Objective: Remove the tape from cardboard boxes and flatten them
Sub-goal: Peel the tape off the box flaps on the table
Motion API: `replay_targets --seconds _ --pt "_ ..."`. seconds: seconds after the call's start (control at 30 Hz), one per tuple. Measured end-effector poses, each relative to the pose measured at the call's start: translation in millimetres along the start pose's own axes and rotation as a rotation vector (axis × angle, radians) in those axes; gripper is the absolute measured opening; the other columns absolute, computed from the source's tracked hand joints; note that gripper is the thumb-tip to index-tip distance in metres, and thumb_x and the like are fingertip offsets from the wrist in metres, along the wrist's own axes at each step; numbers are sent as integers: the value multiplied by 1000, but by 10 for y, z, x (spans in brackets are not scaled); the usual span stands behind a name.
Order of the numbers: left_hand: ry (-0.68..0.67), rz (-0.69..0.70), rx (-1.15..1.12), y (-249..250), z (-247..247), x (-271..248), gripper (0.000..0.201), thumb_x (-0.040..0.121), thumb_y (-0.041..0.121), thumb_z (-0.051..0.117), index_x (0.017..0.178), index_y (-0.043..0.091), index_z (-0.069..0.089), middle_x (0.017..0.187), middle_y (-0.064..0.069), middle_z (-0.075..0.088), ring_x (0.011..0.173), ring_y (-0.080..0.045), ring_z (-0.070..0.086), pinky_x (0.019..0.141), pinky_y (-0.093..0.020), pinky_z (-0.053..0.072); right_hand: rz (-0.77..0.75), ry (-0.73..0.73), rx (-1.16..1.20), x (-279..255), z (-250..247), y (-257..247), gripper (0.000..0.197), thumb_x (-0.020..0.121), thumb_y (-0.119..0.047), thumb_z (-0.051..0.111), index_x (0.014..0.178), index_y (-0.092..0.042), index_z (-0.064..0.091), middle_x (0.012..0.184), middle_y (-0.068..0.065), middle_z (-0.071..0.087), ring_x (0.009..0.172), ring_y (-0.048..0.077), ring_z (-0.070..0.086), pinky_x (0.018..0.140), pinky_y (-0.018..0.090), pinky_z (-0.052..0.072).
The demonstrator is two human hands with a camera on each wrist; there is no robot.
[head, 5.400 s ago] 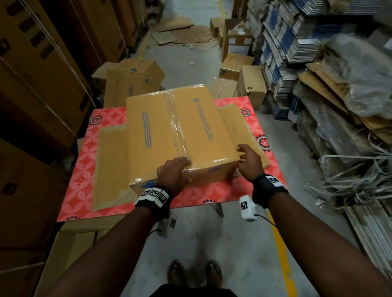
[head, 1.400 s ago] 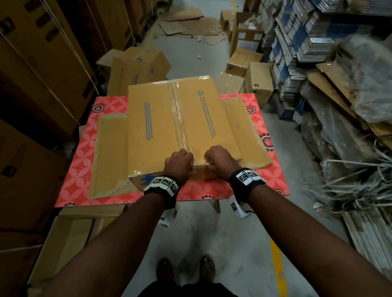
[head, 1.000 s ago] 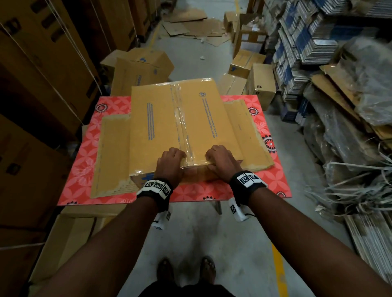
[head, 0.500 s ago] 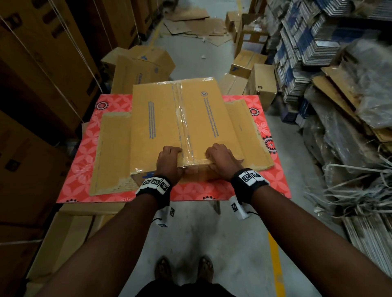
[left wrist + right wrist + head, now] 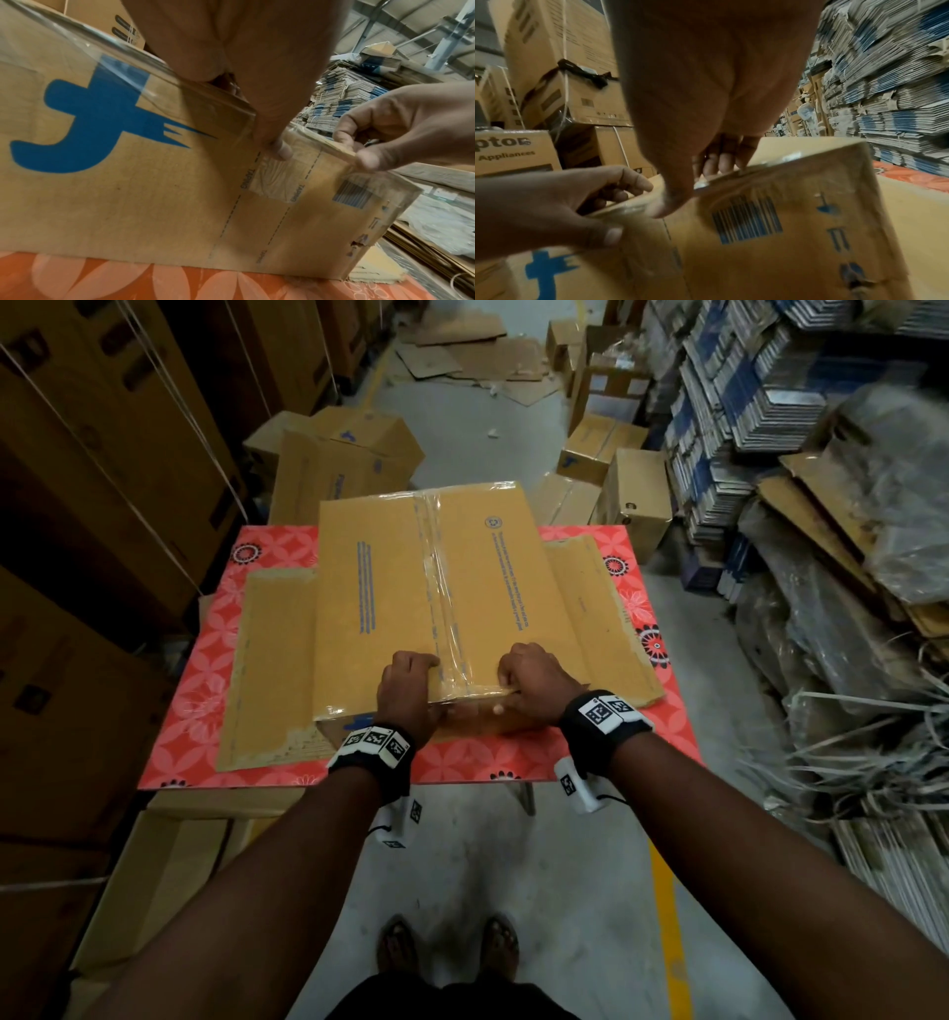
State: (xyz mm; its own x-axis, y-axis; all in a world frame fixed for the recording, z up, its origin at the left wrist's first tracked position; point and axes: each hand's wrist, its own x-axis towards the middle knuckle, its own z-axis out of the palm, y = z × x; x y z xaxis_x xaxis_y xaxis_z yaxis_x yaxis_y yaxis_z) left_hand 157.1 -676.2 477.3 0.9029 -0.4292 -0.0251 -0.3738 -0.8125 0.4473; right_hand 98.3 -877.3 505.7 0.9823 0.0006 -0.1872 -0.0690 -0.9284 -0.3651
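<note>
1. Our left hand (image 5: 408, 690) curls over the near top edge of the taped cardboard box (image 5: 436, 588), thumb pressed on the clear tape (image 5: 436, 588) at the seam.
2. The box sits on the red patterned table (image 5: 205, 670).
3. Our right hand (image 5: 534, 683) pinches that edge, thumb below.

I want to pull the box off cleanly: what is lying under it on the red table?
Under the cardboard box lie flat cardboard sheets, sticking out left and right on the red patterned tabletop. Whether they join beneath it is covered.
</note>
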Motion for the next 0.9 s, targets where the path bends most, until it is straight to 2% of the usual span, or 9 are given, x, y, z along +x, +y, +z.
replay_targets --seconds 0.07,0.13,0.23,0.3,0.4,0.53,0.67,0.77,0.9 --pt "-4 -13 4 13 -5 2 72 64 17 83 129 16 51 129 -11 45 111 -32 47 94 -39 41 28 -11 24 31 -22 -21 28 73 -33 80 83 -15 62 96 4 56 92 20 46 74 28 30" --pt "-7 -23 13 19 -7 8 73 63 17 83 128 17 51 129 -10 45 110 -32 47 92 -39 41 39 -26 -7 46 -33 -65 20 78 -26 75 78 -20 57 96 6 61 97 28 53 73 29 31" --pt "-10 -48 25 31 -4 26 73 62 19 83 128 19 51 128 -8 45 110 -32 48 91 -40 43 29 -55 -109 11 -15 -143 15 84 -24 65 91 -15 55 100 12 62 95 34 57 73 33 38" --pt "-10 -64 27 53 4 34 71 63 22 82 127 21 51 128 -7 45 111 -31 48 91 -41 44 39 -1 -154 -73 40 -184 18 86 -21 59 102 -14 53 100 11 57 93 34 56 74 39 44" --pt "-7 -92 35 77 13 25 68 65 26 81 126 22 51 128 -6 44 111 -31 48 90 -41 42 66 70 -221 -203 100 -249 20 89 -10 54 108 -13 49 103 8 52 97 28 52 70 38 38" --pt "-17 -97 32 70 29 20 71 64 32 84 126 24 50 128 -5 44 112 -30 47 91 -42 42 79 96 -147 -227 109 -149 14 88 -19 57 100 -15 53 99 7 51 93 29 51 76 39 45" --pt "-16 -97 33 77 47 20 74 62 32 85 127 23 50 129 -5 44 113 -30 47 92 -41 43 71 90 -240 -230 14 76 21 85 -34 67 97 -18 62 104 5 54 102 27 48 78 37 35" --pt "-9 -100 39 86 53 13 72 63 29 84 126 22 51 129 -6 45 112 -31 48 91 -41 43 -8 67 -325 -228 -19 125 22 88 -32 64 100 -14 60 102 8 59 98 30 54 76 38 39" --pt "-5 -111 28 84 51 15 71 63 28 84 126 22 51 128 -6 45 112 -31 48 92 -41 43 24 103 -253 -277 84 107 15 92 -21 57 102 -11 52 102 13 56 94 34 54 75 42 42"
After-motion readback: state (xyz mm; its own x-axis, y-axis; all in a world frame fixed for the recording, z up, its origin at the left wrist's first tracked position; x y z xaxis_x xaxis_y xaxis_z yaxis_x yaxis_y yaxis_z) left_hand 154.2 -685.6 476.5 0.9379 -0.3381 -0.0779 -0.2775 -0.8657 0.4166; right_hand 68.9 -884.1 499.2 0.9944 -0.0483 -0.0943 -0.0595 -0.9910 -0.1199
